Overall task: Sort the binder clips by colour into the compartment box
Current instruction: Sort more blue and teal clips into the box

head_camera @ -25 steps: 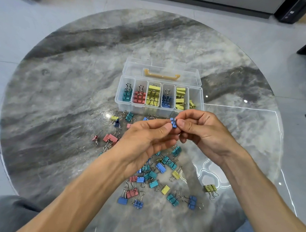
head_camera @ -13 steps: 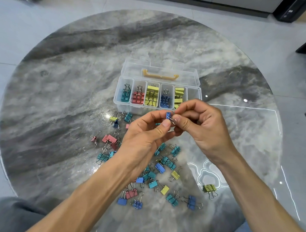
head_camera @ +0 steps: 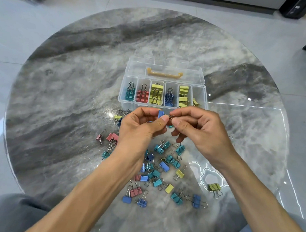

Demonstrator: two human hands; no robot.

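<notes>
Fingers (head_camera: pixel 163 119) of both hands pinching blue binder clip (head_camera: pixel 160 114), now level before compartment box (head_camera: pixel 162 107), raised since earlier; wire handle mostly hidden.

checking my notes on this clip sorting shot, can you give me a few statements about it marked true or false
1. Both hands hold one blue clip between them. True.
2. The box lid is closed. False: it stands open behind the compartments.
3. The red clips sit in the second compartment from the left. True.
4. The compartment box holds every clip. False: many loose clips lie on the table.
5. The left hand rests flat on the table. False: it pinches the blue clip.
</notes>
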